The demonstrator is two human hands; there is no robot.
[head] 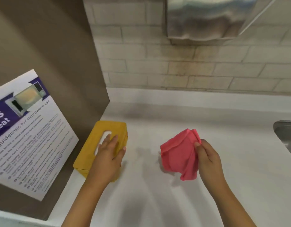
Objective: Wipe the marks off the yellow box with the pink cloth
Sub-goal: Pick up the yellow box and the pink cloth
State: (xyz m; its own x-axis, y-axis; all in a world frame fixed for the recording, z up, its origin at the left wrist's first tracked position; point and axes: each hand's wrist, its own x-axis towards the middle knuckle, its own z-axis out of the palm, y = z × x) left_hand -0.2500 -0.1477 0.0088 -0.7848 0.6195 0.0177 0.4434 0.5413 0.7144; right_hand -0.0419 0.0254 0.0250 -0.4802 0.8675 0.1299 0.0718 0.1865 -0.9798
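The yellow box (90,151), oblong with a white slot in its lid, lies on the white counter (207,122) against the brown side panel. My left hand (108,153) rests flat across its top, thumb over the right edge, gripping it. The pink cloth (177,156) hangs crumpled just above the counter, about a hand's width right of the box. My right hand (207,158) pinches the cloth's upper right edge between thumb and fingers. No marks on the box can be made out.
A brown panel (51,63) with a microwave-guidelines poster (31,136) stands at the left. A tiled wall (190,71) runs behind, with a steel dispenser (205,18) above. A steel sink rim (285,133) sits at the right edge.
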